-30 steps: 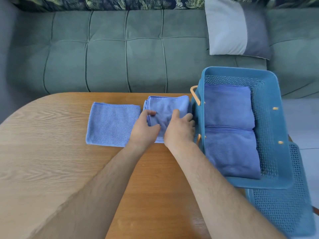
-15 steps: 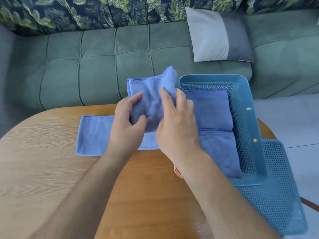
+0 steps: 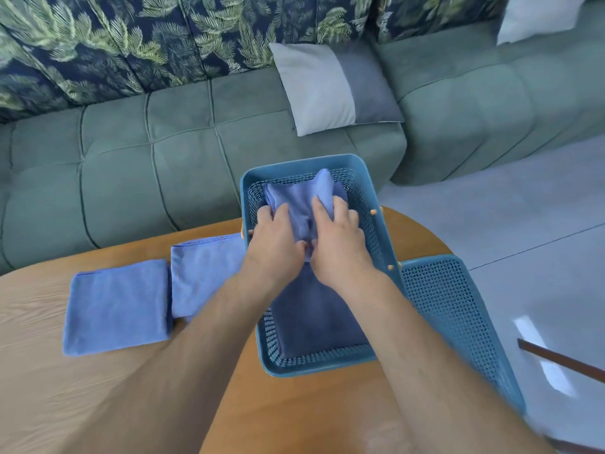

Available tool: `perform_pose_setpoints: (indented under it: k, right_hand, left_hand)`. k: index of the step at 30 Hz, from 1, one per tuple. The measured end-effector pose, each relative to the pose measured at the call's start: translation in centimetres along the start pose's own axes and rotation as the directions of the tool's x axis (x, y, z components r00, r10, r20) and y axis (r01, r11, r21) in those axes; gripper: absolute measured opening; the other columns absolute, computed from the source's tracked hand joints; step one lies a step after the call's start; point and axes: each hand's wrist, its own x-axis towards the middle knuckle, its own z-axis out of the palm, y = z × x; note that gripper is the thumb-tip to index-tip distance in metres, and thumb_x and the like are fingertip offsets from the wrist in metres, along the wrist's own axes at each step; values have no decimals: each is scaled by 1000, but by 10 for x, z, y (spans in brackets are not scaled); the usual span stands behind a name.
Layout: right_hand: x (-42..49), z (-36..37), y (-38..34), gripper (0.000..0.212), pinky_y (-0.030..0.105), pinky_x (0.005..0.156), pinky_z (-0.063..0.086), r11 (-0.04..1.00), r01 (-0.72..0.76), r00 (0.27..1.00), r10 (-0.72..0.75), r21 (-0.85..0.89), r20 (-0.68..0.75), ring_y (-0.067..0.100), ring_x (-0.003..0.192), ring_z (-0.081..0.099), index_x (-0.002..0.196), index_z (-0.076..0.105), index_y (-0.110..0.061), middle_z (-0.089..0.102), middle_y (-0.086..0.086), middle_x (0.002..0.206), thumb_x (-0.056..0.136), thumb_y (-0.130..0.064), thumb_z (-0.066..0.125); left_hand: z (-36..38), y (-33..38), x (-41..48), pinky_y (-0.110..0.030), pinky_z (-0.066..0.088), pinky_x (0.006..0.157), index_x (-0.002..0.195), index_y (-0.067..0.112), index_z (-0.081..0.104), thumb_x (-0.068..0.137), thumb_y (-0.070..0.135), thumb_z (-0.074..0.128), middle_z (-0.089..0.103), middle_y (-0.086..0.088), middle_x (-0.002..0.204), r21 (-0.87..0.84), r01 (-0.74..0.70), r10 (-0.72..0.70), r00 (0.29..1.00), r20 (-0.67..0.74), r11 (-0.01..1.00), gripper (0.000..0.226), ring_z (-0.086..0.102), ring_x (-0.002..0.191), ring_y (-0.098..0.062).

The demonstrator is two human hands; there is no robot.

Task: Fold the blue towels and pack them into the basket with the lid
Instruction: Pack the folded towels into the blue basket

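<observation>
Oval wood-grain table (image 3: 98,404). Rectangular blue perforated plastic basket (image 3: 370,204) sits at its far right edge, with the mesh lid (image 3: 458,322) hanging off the basket's right side. Two soft folded towels lie left of the basket: square towel (image 3: 118,306), second towel (image 3: 206,273). A darker towel (image 3: 314,316) fills the basket's near end. Left hand (image 3: 275,244) and right hand (image 3: 337,244) grip the held towel (image 3: 301,201) with curled fingers. It is now inside the basket's far end; 0.5 s ago it was raised above the table.

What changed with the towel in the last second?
The left hand and right hand lifted the folded towel off the table and carried it right, to the far end of the basket, still gripping it. The left towel, second towel, darker towels in the basket and lid stayed put.
</observation>
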Motion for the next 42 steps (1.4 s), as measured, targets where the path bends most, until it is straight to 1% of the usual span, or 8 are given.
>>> perform_pose_setpoints:
  k: [6,9,14,20,24,29,34,42]
  right_hand:
    - [15,14,11,75,40,117,24,973,-168,985,158,-159,-70,35,151,8,159,14,-7,-17,13,166,97,-22,53]
    - [22,18,6,76,45,126,1,971,-2,998,-14,-239,-66,34,152,-21,161,3,-10,-27,17,163,101,-34,43]
    - [43,38,24,67,46,125,-7,973,53,994,-30,-225,104,30,150,-29,158,-17,-19,-31,16,162,109,-44,19]
    - [51,50,28,64,53,123,-6,958,73,986,-28,-278,164,33,147,-34,155,-26,-18,-36,18,159,108,-41,11]
    - [38,30,26,65,51,125,-3,970,90,988,-57,-227,145,32,152,-24,160,-12,-21,-24,16,165,108,-47,17]
    - [-13,5,-13,60,44,126,-1,987,138,988,-144,-87,-63,31,155,-9,162,8,-19,-6,14,168,109,-42,24]
    - [-37,10,-86,56,43,122,19,971,239,942,-239,-28,-236,31,155,9,157,31,-11,11,14,168,107,-35,41]
    - [-39,77,-197,57,42,122,15,943,333,942,-333,-5,49,31,155,-1,160,20,-12,1,13,168,109,-35,34]
  left_hand:
    - [17,2,10,-30,41,94,121,8,45,92,13,63,23,-26,152,422,28,-21,1000,-20,906,34,45,127,-32]
    - [18,1,18,-37,24,120,143,4,34,95,20,57,1,-21,165,558,-154,172,985,21,816,55,9,153,-32]
    - [22,-9,47,-40,21,121,155,1,14,92,33,62,15,-19,164,624,-212,102,973,207,752,85,19,151,-28]
    - [35,-4,59,-41,31,113,148,-2,28,92,26,60,31,-20,155,604,-156,60,982,177,782,70,35,143,-30]
    - [21,-10,45,-38,34,109,147,8,36,87,27,64,40,-14,150,534,-245,202,970,139,810,68,43,136,-29]
    - [-11,-36,-1,-41,20,121,149,9,43,94,16,64,43,-8,154,241,-308,348,926,-145,920,60,32,147,-27]
    - [-49,-84,-37,-41,16,125,154,24,37,100,22,55,35,0,160,41,-222,225,944,-242,974,57,23,152,-19]
    - [-75,-215,-68,-47,21,121,155,24,32,99,41,50,20,-7,165,12,157,-153,972,-177,988,61,17,152,-22]
